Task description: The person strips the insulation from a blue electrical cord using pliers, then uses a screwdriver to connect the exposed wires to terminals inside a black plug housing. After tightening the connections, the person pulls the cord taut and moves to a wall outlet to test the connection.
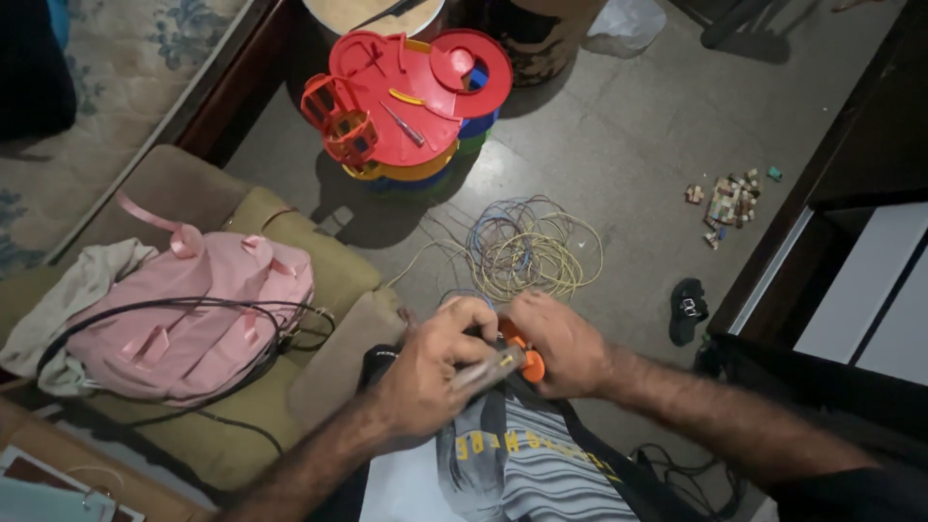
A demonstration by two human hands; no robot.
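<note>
Floor: grey concrete floor (pixel 638 145) lay beneath your coiled wires (pixel 527 246).
Left hand (pixel 430 372): your fingers curled tight around a grey-handled tool (pixel 488 367).
Right hand (pixel 561 343): you gripped its orange part (pixel 530 362), wrist bent inward.

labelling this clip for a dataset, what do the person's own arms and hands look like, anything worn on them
Both are bare: the left hand and right hand wear no gloves, and no rings, watch or bands show. The forearms are uncovered and hairy. Only on the right arm, at the frame's lower right corner, does a dark sleeve edge appear; no sleeve shows on the left.
</note>
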